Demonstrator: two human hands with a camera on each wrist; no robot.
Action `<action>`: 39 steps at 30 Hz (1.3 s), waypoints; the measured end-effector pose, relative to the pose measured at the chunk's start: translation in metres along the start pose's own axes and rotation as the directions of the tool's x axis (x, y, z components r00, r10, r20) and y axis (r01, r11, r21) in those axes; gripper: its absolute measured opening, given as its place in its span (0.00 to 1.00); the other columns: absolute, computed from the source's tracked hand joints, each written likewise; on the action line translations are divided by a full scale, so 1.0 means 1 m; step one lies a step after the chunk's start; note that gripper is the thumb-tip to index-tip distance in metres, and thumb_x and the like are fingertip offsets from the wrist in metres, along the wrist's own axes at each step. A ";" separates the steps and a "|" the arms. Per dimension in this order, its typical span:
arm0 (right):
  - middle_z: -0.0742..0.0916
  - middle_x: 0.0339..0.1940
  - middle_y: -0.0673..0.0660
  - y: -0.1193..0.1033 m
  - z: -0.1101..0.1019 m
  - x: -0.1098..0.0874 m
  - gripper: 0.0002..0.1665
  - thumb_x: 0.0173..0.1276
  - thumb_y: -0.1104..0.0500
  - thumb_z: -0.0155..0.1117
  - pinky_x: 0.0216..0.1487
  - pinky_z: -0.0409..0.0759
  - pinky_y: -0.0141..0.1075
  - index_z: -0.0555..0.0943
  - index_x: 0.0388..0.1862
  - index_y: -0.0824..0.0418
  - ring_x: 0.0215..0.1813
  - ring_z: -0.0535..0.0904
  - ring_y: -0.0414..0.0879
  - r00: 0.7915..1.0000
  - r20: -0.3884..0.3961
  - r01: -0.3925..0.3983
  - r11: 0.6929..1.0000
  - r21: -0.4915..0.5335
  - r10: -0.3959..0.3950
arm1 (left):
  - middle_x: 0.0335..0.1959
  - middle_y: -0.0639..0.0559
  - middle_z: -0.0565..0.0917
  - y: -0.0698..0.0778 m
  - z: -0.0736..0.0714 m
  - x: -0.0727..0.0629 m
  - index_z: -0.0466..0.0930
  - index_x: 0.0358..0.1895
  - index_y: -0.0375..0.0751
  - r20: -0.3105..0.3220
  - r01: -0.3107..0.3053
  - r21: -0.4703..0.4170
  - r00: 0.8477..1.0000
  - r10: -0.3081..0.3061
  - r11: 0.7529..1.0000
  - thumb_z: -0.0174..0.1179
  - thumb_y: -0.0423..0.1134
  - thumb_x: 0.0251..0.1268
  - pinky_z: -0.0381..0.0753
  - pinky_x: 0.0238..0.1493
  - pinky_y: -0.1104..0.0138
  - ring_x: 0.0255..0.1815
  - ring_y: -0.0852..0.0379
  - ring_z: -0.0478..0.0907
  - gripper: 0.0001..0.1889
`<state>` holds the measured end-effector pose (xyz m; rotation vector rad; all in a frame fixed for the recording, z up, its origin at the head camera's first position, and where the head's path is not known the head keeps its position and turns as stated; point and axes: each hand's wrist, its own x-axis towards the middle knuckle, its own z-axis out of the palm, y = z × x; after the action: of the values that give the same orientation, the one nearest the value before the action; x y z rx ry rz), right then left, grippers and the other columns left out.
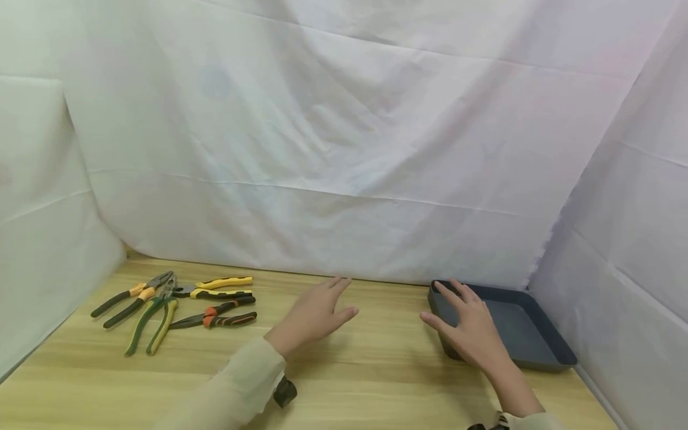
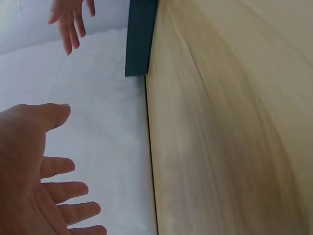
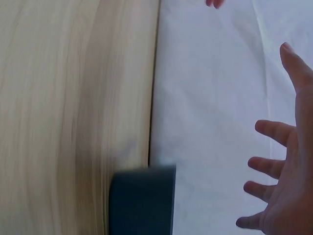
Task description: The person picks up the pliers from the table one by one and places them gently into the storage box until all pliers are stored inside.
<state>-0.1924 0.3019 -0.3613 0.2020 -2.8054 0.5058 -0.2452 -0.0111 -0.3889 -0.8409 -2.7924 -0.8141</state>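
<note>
while hands (image 1: 314, 315) (image 1: 474, 328) hover apart, pliers (image 1: 212, 316) lie left, tray (image 1: 527, 331) right.

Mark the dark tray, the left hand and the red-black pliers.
Dark tray (image 1: 520, 331), head view: bare inner floor.
Left hand (image 1: 313, 312), head view: back of hand.
Red-black pliers (image 1: 211, 312), head view: red handle part.

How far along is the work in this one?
Done: nothing visible; all four pliers lie on the table, none showing in the tray. In hand: nothing; the left hand and right hand hang open. Remaining: probably all four, if they belong in the tray.
</note>
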 end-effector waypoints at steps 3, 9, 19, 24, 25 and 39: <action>0.63 0.80 0.69 0.012 -0.010 -0.007 0.46 0.69 0.35 0.64 0.62 0.61 0.77 0.65 0.80 0.53 0.77 0.56 0.77 1.000 -0.018 -0.014 0.999 0.036 0.015 | 0.76 0.42 0.69 0.010 0.003 0.001 0.64 0.77 0.43 0.017 0.021 -0.078 1.000 -0.019 0.997 0.55 0.57 0.75 0.70 0.72 0.46 0.76 0.41 0.68 0.35; 0.65 0.79 0.69 0.035 -0.028 -0.020 0.44 0.72 0.41 0.65 0.58 0.64 0.75 0.62 0.81 0.50 0.74 0.60 0.77 0.994 -0.097 -0.041 0.996 0.084 0.049 | 0.74 0.47 0.73 0.021 0.021 0.011 0.67 0.75 0.44 0.018 0.036 -0.210 0.999 -0.033 0.977 0.55 0.56 0.75 0.70 0.73 0.50 0.76 0.45 0.69 0.32; 0.65 0.79 0.69 0.070 -0.033 -0.034 0.42 0.75 0.42 0.61 0.59 0.63 0.74 0.58 0.83 0.48 0.74 0.61 0.77 0.961 -0.197 -0.166 0.973 0.158 0.196 | 0.74 0.49 0.73 0.043 0.049 0.023 0.67 0.75 0.46 0.035 0.056 -0.365 0.998 -0.046 0.929 0.55 0.56 0.75 0.72 0.73 0.52 0.76 0.49 0.69 0.32; 0.64 0.80 0.70 0.087 -0.031 -0.036 0.42 0.75 0.40 0.60 0.63 0.60 0.75 0.58 0.82 0.47 0.75 0.60 0.77 0.932 -0.220 -0.252 0.950 0.182 0.289 | 0.74 0.47 0.73 0.056 0.062 0.026 0.66 0.76 0.43 0.034 0.043 -0.385 0.999 -0.032 0.922 0.53 0.56 0.76 0.72 0.72 0.52 0.75 0.48 0.70 0.32; 0.64 0.80 0.70 0.091 -0.031 -0.037 0.42 0.75 0.41 0.60 0.64 0.60 0.75 0.59 0.82 0.47 0.75 0.60 0.77 0.925 -0.228 -0.264 0.947 0.185 0.303 | 0.74 0.47 0.73 0.058 0.065 0.026 0.65 0.76 0.44 0.035 0.043 -0.394 0.999 -0.032 0.918 0.53 0.56 0.76 0.73 0.72 0.52 0.75 0.48 0.70 0.32; 0.61 0.78 0.77 0.139 -0.025 -0.048 0.44 0.78 0.45 0.55 0.73 0.52 0.72 0.51 0.83 0.62 0.78 0.53 0.77 0.857 -0.301 -0.340 0.899 0.278 0.417 | 0.76 0.46 0.69 0.078 0.109 0.026 0.62 0.77 0.45 0.057 0.042 -0.616 0.998 -0.009 0.786 0.54 0.57 0.75 0.77 0.67 0.50 0.73 0.42 0.72 0.34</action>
<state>-0.1664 0.4445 -0.3981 -0.3809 -2.4284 0.8454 -0.2201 0.1137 -0.4385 -0.9000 -2.5798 -1.7952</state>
